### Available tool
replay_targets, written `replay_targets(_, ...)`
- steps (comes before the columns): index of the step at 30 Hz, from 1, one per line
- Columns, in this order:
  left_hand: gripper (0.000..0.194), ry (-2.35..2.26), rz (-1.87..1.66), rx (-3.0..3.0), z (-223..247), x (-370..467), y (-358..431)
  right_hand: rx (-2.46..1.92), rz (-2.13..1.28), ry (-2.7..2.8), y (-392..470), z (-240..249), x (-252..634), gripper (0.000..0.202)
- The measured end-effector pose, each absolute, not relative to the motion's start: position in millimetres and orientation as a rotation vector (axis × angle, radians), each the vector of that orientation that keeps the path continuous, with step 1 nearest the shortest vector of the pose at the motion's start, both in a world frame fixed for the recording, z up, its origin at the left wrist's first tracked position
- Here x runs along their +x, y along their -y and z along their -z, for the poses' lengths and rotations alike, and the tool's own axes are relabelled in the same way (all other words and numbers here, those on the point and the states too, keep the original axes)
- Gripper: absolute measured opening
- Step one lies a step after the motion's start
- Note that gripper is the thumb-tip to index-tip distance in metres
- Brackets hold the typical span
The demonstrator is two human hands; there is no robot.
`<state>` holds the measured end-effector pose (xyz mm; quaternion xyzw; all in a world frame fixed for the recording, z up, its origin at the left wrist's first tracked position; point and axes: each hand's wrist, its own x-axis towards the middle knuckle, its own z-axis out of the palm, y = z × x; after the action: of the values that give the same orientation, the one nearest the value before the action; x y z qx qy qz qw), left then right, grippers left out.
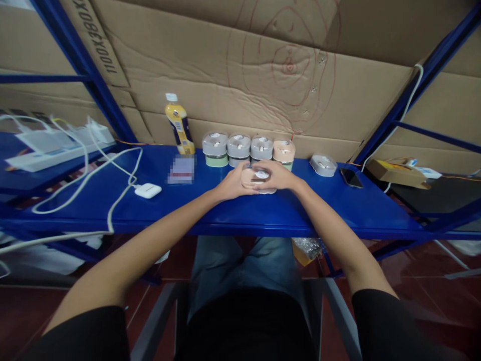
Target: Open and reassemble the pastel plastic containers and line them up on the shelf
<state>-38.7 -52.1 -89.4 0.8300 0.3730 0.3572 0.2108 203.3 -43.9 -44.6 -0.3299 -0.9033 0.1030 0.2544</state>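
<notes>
At the centre of the frame, the left hand (pixel 232 183) and the right hand (pixel 277 175) curl their fingers around a round, peach-coloured container with a clear plastic cover (pixel 249 179), one on each side, over the blue surface (pixel 210 205). Just beyond stands a row of stacked grey, green and peach round containers with clear covers (pixel 239 145). A yellow-and-dark plastic bottle with a white cap (pixel 180 125) stands upper left of centre.
</notes>
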Motion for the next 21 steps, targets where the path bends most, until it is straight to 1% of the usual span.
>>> replay_targets(5, 0.121, -1.042, -1.016, 2.268, 91.9, -38.4, 45.4, -0.868, -0.315, 2.441, 36.3, 52.3, 205.8, 0.079)
replay_targets(9, 0.124, -1.097, -0.957, 2.239, 91.4, -38.0, 44.4, -0.926, -0.399, 2.446, 29.0, 60.8, 209.2, 0.081)
replay_targets(14, 0.120, -1.076, -0.894, 2.276, 90.9, -39.1, 48.7, -0.957, -0.339, 2.502, 46.6, 62.3, 222.0, 0.097)
replay_targets(17, 0.111, -1.074, -0.877, 2.342, 93.8, -40.4, 49.1, -1.137, -0.253, 2.538, 84.5, 55.2, 240.4, 0.098)
replay_targets(21, 0.085, -1.145, -0.854, 2.419, 98.7, -41.6, 45.5, -1.773, 0.096, 2.400, 139.8, 45.8, 275.5, 0.089)
